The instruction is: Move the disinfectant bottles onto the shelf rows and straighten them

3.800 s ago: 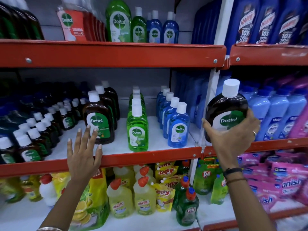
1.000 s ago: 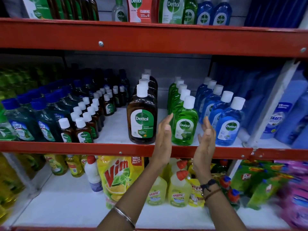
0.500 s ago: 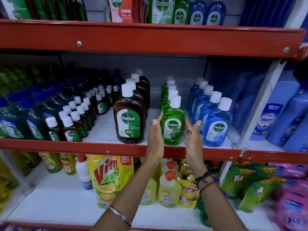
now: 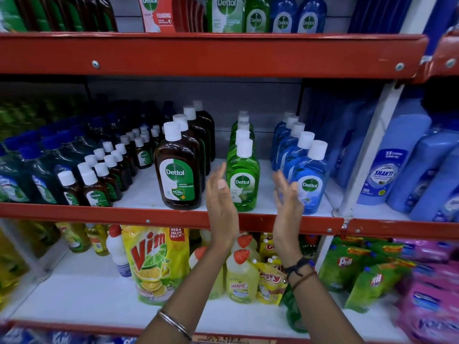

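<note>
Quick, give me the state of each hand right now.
Left hand: open, holding nothing, left of the green bottle.
Right hand: open, holding nothing, right of it.

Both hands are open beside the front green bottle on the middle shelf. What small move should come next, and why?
Probably bring both palms inward onto the front green bottle and square it with its row. The left hand and right hand stand open on either side of it, touching nothing, and its label seems turned slightly away from straight ahead. The brown and blue front bottles look aligned.

Red steel shelf rails [image 4: 198, 54], white boards [image 4: 87, 294], grey back panel [image 4: 248, 95].
</note>
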The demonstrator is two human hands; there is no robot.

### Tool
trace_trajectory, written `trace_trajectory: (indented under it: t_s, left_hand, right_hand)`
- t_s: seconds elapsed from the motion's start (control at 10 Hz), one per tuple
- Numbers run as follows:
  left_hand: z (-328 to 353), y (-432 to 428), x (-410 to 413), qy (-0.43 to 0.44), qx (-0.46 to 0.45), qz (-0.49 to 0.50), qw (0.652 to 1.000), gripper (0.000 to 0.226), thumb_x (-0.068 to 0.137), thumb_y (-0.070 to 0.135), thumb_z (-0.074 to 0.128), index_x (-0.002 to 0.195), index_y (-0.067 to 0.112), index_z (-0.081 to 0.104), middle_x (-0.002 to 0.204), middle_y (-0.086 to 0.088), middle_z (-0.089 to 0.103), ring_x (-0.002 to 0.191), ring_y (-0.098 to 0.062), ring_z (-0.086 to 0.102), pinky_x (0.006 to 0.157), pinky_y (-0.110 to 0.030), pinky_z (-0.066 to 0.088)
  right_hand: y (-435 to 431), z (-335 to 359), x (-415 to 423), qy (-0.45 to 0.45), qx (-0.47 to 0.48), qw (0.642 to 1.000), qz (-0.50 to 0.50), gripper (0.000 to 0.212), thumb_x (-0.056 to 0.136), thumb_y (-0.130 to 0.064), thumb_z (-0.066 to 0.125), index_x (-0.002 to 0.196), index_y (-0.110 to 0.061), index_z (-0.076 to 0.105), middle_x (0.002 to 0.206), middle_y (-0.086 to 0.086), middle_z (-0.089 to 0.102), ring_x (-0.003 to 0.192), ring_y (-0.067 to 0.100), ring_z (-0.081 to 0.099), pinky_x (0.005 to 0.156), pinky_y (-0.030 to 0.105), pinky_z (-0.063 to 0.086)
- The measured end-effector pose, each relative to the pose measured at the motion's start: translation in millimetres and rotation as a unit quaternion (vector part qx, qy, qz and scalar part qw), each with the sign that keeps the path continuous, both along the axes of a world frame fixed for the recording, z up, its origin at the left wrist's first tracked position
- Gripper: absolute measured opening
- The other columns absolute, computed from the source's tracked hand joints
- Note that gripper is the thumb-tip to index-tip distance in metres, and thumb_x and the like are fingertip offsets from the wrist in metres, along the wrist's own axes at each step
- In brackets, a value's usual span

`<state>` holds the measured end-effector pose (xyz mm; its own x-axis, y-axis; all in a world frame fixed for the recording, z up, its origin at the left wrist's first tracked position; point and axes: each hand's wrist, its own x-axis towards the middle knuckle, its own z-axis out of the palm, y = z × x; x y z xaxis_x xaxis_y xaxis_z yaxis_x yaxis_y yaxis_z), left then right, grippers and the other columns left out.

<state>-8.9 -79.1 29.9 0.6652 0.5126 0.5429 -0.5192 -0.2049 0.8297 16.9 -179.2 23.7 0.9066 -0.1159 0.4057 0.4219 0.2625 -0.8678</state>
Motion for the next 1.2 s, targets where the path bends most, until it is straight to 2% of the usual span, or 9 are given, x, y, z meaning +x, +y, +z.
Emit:
trace_trajectory:
  t_s: [0.1, 0.2, 0.3, 0.4, 0.6, 0.8, 1.0, 1.1, 1.2]
  left_hand:
    - [0, -29, -5, -0.085, 0.061, -0.005, 0.995, 0.051, 0.101, 0.054, 0.024, 0.134, 0.027, 0.051, 0.144, -0.001, 0.049, 0.138, -0.014, 0.040, 0.115, -0.033, 0.034]
    - [5, -62, 2, -0.053, 0.091, -0.076, 0.991, 0.051, 0.099, 0.057, 0.024, 0.132, 0.031, 0.052, 0.142, 0.001, 0.050, 0.137, -0.013, 0.040, 0.115, -0.036, 0.032]
    - [10, -84, 18, 0.048, 0.055, -0.140, 0.987, 0.056, 0.090, 0.068, 0.018, 0.133, 0.044, 0.044, 0.142, 0.014, 0.044, 0.135, 0.001, 0.037, 0.118, -0.041, 0.030]
    - [6, -90, 37, 0.116, 0.014, -0.191, 0.975, 0.074, 0.071, 0.096, 0.018, 0.131, 0.060, 0.042, 0.149, 0.012, 0.041, 0.138, -0.005, 0.038, 0.117, -0.049, 0.032]
    - [1, -89, 38, 0.105, 0.062, -0.183, 0.976, 0.067, 0.073, 0.095, 0.017, 0.129, 0.067, 0.040, 0.152, 0.015, 0.039, 0.140, -0.008, 0.038, 0.117, -0.050, 0.033]
    - [5, -92, 34, 0.110, 0.057, -0.161, 0.979, 0.066, 0.072, 0.095, 0.013, 0.127, 0.069, 0.039, 0.133, 0.038, 0.038, 0.138, -0.006, 0.040, 0.115, -0.050, 0.036]
    - [7, -93, 33, 0.121, 0.049, -0.158, 0.979, 0.068, 0.071, 0.096, 0.012, 0.127, 0.069, 0.040, 0.137, 0.032, 0.036, 0.139, -0.007, 0.037, 0.116, -0.050, 0.035]
    - [8, -91, 28, 0.119, 0.055, -0.145, 0.981, 0.071, 0.074, 0.094, 0.015, 0.131, 0.061, 0.043, 0.138, 0.029, 0.040, 0.135, 0.000, 0.039, 0.115, -0.046, 0.036]
    - [18, -85, 17, 0.040, 0.093, -0.103, 0.989, 0.058, 0.092, 0.072, 0.020, 0.136, 0.042, 0.044, 0.138, 0.030, 0.040, 0.133, 0.008, 0.037, 0.116, -0.032, 0.031]
  right_hand:
    - [-35, -6, -5, -0.078, 0.027, 0.988, -0.131, 0.073, 0.088, -0.069, 0.029, 0.133, -0.016, 0.051, 0.140, 0.000, 0.053, 0.132, 0.010, 0.045, 0.107, 0.021, 0.037]
    - [-70, -8, 8, -0.067, 0.014, 0.985, -0.157, 0.071, 0.089, -0.069, 0.027, 0.138, -0.021, 0.046, 0.146, 0.000, 0.045, 0.136, 0.012, 0.040, 0.110, 0.029, 0.035]
    - [-88, -1, 22, 0.005, 0.004, 0.998, -0.063, 0.097, 0.065, -0.091, 0.031, 0.141, -0.032, 0.037, 0.151, -0.001, 0.038, 0.137, 0.011, 0.038, 0.104, 0.021, 0.038]
    - [-99, 6, 28, 0.023, -0.025, 0.999, 0.004, 0.115, 0.052, -0.098, 0.033, 0.143, -0.028, 0.037, 0.143, -0.005, 0.045, 0.121, -0.003, 0.048, 0.083, 0.005, 0.044]
    - [-107, 11, 31, 0.047, -0.033, 0.997, 0.058, 0.106, 0.047, -0.099, 0.035, 0.134, -0.039, 0.042, 0.142, -0.004, 0.047, 0.120, 0.001, 0.048, 0.079, 0.005, 0.045]
    - [-108, 13, 33, 0.057, -0.029, 0.996, 0.068, 0.114, 0.044, -0.100, 0.038, 0.137, -0.033, 0.042, 0.136, -0.007, 0.049, 0.120, 0.004, 0.049, 0.079, 0.006, 0.047]
    - [-111, 8, 36, 0.054, -0.026, 0.996, 0.068, 0.115, 0.045, -0.099, 0.039, 0.137, -0.029, 0.043, 0.132, -0.008, 0.051, 0.118, 0.002, 0.050, 0.081, 0.008, 0.047]
    - [-109, 8, 28, 0.039, -0.009, 0.999, 0.022, 0.075, 0.071, -0.084, 0.038, 0.127, -0.034, 0.049, 0.132, -0.003, 0.054, 0.120, 0.003, 0.052, 0.096, 0.018, 0.047]
    - [-115, -23, -3, -0.009, -0.034, 0.991, -0.125, 0.039, 0.092, -0.058, 0.030, 0.116, -0.039, 0.054, 0.123, -0.002, 0.062, 0.114, 0.009, 0.059, 0.100, 0.032, 0.048]
